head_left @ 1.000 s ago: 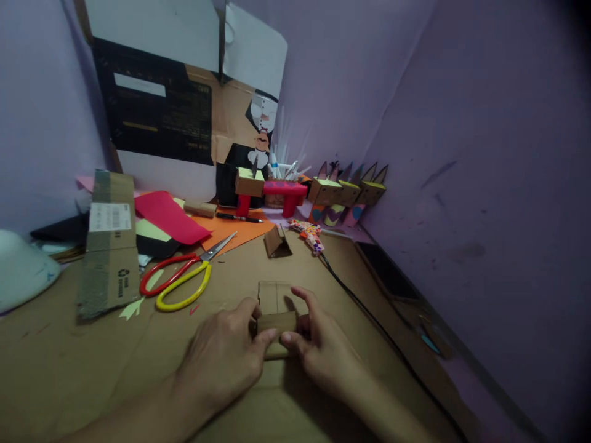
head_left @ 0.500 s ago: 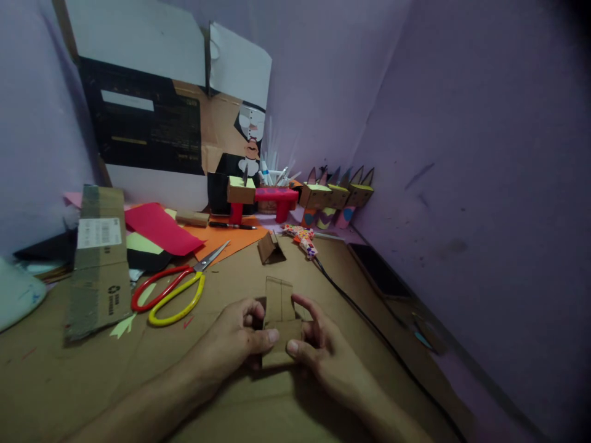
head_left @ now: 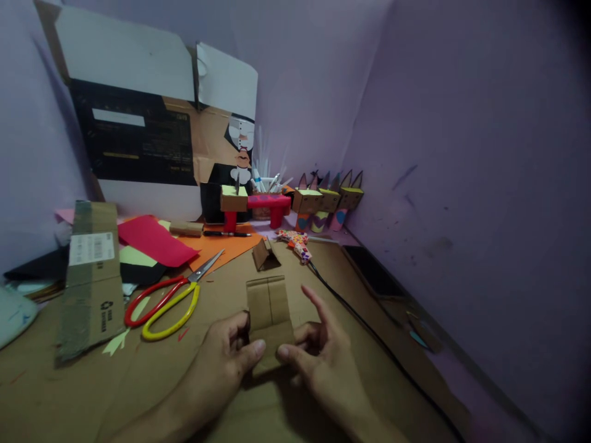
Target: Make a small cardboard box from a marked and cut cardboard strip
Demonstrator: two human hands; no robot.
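Note:
A creased piece of brown cardboard (head_left: 268,307) is held between my two hands, its upper part standing up and showing a line down its middle. My left hand (head_left: 231,351) grips its left edge, thumb on the near face and fingers behind. On the right edge, my right hand (head_left: 323,357) pinches it with the thumb in front, the index finger stretched up and away from it. Just beyond stands a small folded cardboard prism (head_left: 266,255). Scissors (head_left: 168,301) with one red and one yellow handle lie to the left.
Coloured paper (head_left: 157,240) and a cardboard strip (head_left: 92,277) lie left. A patterned glue gun (head_left: 295,242) trails a black cable (head_left: 369,329). Behind stand a red figure (head_left: 269,202) and several eared figures (head_left: 307,202). A phone (head_left: 372,271) lies right.
The cardboard has tilted and its upper panel now shows wider. My right index finger has lifted off it. The whole view has shifted slightly.

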